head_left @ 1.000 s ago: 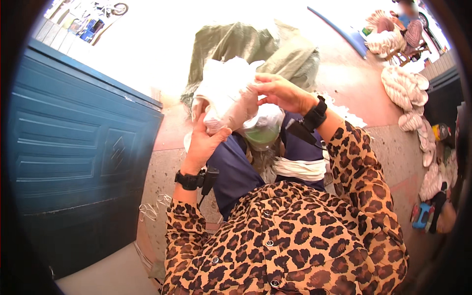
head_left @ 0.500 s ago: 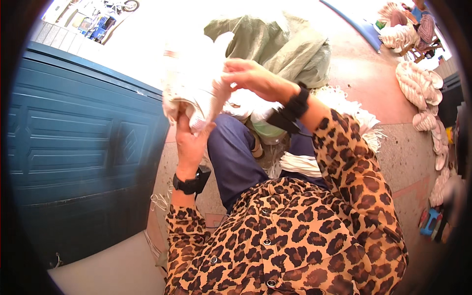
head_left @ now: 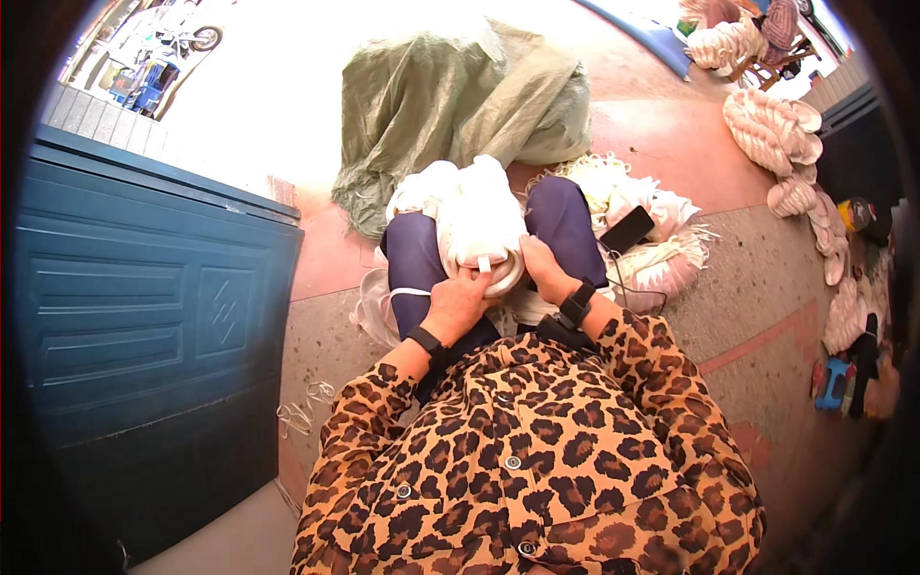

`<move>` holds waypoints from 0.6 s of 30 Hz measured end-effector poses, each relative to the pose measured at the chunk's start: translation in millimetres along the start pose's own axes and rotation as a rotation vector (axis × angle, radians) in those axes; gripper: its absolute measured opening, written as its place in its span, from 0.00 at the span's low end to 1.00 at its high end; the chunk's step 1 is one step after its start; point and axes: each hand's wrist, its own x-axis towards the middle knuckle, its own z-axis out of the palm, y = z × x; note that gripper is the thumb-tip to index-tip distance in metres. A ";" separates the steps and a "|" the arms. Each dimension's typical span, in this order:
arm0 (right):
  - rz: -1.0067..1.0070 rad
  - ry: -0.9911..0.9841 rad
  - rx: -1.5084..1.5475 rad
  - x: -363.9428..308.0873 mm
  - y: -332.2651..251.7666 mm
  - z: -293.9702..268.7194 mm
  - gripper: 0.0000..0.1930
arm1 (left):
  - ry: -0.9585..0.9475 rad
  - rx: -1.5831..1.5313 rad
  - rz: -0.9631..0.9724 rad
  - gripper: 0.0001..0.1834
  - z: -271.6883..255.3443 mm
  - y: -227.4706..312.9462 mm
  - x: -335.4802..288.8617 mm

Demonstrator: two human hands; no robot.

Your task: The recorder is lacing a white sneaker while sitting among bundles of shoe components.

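Note:
A thick white cloth bundle (head_left: pixel 476 206) lies between my knees, its rolled near end toward me and a small white tag on it. My left hand (head_left: pixel 458 305) is closed on that near end, thumb and fingers by the tag. At the bundle's right edge my right hand (head_left: pixel 548 270) is closed, with its fingertips against the cloth and partly hidden. Loose white cloth (head_left: pixel 422 189) rests over my left knee. A white band (head_left: pixel 412 291) crosses my left thigh.
Beyond my knees stands a grey-green woven sack (head_left: pixel 450 105). A black phone-like device (head_left: pixel 628 230) with a cable lies on white stringy material (head_left: pixel 661 254) at right. A blue panelled door (head_left: pixel 144 316) borders the left. Twisted white bundles (head_left: pixel 767 129) line the far right, near another person (head_left: pixel 781 24).
The white bundle has come down from a raised position at left to between my knees. Both hands moved down with it, the right now at its side edge.

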 end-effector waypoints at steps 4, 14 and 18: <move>-0.612 0.002 -0.595 -33.0 -27.8 -1.1 0.16 | 0.004 -0.044 -0.089 0.31 3.5 5.7 -3.7; -0.572 0.032 -1.096 -26.3 -33.7 -4.2 0.10 | 0.355 -0.503 -0.374 0.14 -9.1 -16.8 6.6; -0.466 -0.067 -1.103 -24.5 -31.3 -8.7 0.11 | 0.196 -0.346 -0.296 0.15 4.7 -28.2 24.3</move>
